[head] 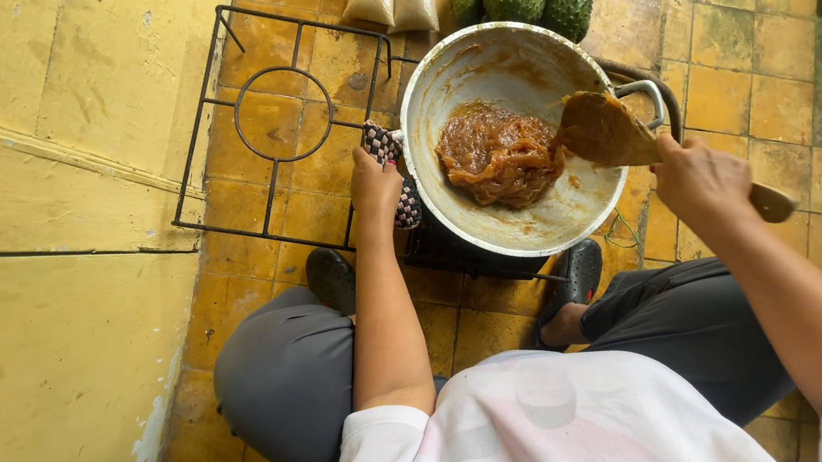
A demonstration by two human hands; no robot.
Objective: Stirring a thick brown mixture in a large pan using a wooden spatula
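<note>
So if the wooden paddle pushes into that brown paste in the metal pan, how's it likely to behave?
The thick brown paste probably resists and moves as one sticky mass: it sits heaped, not spread flat. It likely clings, since the wooden paddle and the round metal pan wall are smeared. The pan may shift, as the left hand braces its handle through a checked cloth.

- The left hand (376, 186) is stretched straight forward, bare forearm running up from the short white sleeve, fingers curled closed in a grip, knuckles up.
- The right hand (700, 183) is closed in a fist-like grip, back of the hand facing up, forearm angled in from the lower right.
- Both knees are bent and spread wide.
</note>
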